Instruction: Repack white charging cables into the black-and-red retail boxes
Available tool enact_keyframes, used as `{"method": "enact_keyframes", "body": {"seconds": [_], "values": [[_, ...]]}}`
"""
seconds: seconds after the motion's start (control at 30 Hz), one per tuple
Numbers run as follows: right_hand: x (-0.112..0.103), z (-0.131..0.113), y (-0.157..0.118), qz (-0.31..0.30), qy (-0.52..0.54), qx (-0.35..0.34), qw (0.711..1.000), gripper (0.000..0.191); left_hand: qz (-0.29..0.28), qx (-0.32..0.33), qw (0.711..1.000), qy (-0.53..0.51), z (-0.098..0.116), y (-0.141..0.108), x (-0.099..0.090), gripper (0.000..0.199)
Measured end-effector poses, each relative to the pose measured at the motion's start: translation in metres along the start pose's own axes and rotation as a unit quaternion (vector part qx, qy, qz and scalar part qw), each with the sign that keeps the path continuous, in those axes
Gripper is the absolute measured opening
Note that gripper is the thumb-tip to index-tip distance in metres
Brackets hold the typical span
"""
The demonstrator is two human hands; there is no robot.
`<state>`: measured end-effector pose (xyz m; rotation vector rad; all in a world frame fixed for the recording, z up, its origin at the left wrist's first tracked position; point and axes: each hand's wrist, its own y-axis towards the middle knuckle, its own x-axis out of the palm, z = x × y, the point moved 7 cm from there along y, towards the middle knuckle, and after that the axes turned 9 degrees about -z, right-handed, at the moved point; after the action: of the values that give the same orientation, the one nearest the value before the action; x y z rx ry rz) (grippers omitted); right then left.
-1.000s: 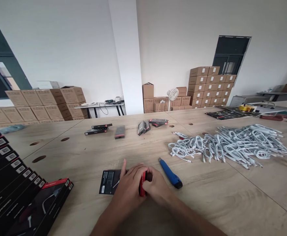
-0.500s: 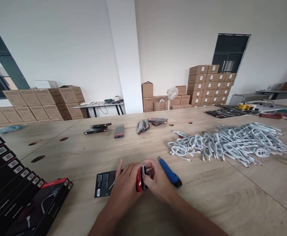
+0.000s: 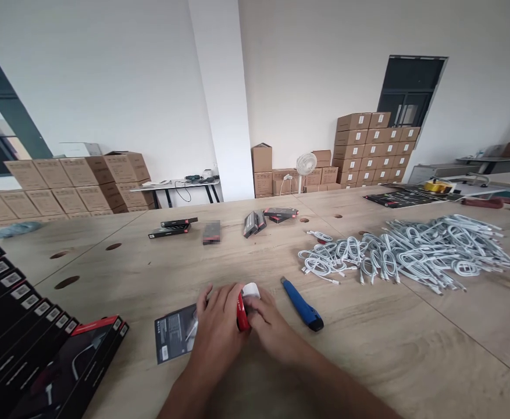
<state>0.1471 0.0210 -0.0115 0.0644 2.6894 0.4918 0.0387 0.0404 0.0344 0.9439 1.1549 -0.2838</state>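
Note:
My left hand [image 3: 220,314] is wrapped round a small red and black box [image 3: 242,314] near the table's front middle. My right hand [image 3: 266,320] is closed at the box's right side, its fingers on a white piece [image 3: 250,290] that shows at the top. Its fingertips are partly hidden. Beneath and left of my left hand lies a flat dark printed packaging sheet [image 3: 174,334]. A blue utility knife [image 3: 302,305] rests on the wood right of my right hand.
Black boxes [image 3: 84,355] stand in a fanned row at left. Small boxes [image 3: 170,230] lie farther back on the wooden table [image 3: 368,349]. Coiled grey-white cables [image 3: 412,250] are heaped at right. Cartons [image 3: 75,186] are stacked by the wall.
The white piece now shows higher above the red box, and my right fingers have shifted with it. The dark sheet has slid a little left and turned slightly.

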Motion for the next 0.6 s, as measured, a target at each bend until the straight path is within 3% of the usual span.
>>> {"method": "enact_keyframes", "body": {"seconds": [0.1,0.23,0.4,0.47,0.53,0.6], "values": [[-0.02,0.013,0.001,0.075,0.099,0.046,0.991,0.008,-0.018,-0.001,1.0,-0.005,-0.005,0.001,0.0,0.056],[-0.063,0.032,-0.001,0.162,0.127,0.058,0.977,0.036,-0.047,-0.029,0.998,0.009,-0.02,-0.002,0.001,0.07],[-0.095,0.037,-0.007,0.215,0.058,0.043,0.974,0.033,-0.094,-0.053,0.994,0.025,-0.03,-0.008,0.008,0.07],[-0.092,0.024,-0.008,0.199,-0.048,-0.01,0.979,0.029,-0.113,-0.057,0.992,0.026,-0.029,-0.009,0.011,0.071],[-0.079,0.011,-0.009,0.138,-0.181,-0.053,0.972,0.022,-0.118,-0.058,0.991,0.02,-0.027,-0.009,0.012,0.071],[-0.065,0.009,-0.008,0.071,-0.263,-0.046,0.961,0.017,-0.117,-0.055,0.992,0.009,-0.024,-0.008,0.012,0.07]]}}
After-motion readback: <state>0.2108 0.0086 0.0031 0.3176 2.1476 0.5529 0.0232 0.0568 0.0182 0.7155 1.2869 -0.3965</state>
